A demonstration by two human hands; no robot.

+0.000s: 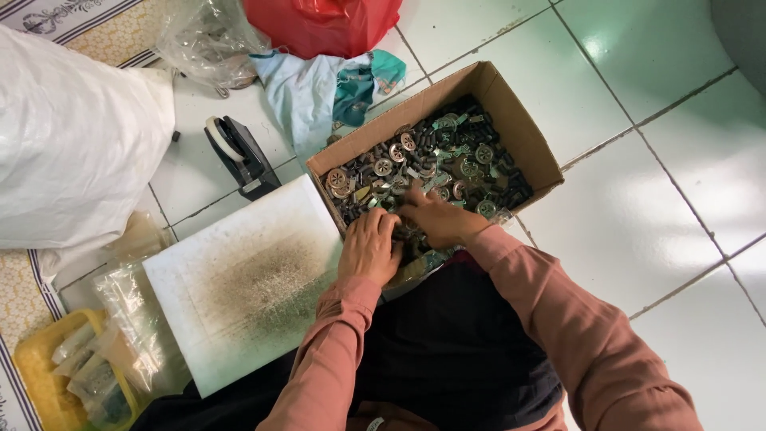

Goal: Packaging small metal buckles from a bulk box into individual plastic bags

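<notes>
On a white tiled floor (638,207), beside a stained white board (247,279), the open cardboard box (523,140) lies with its long axis running from lower left to upper right, both the left hand (369,247) and right hand (435,217) buried knuckles-up among small dark and metal parts (447,156), fingertips hidden, so I cannot tell what they pinch.

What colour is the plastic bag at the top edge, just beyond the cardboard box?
Red. The plastic bag shows in the head view, lying behind the cardboard box.
</notes>
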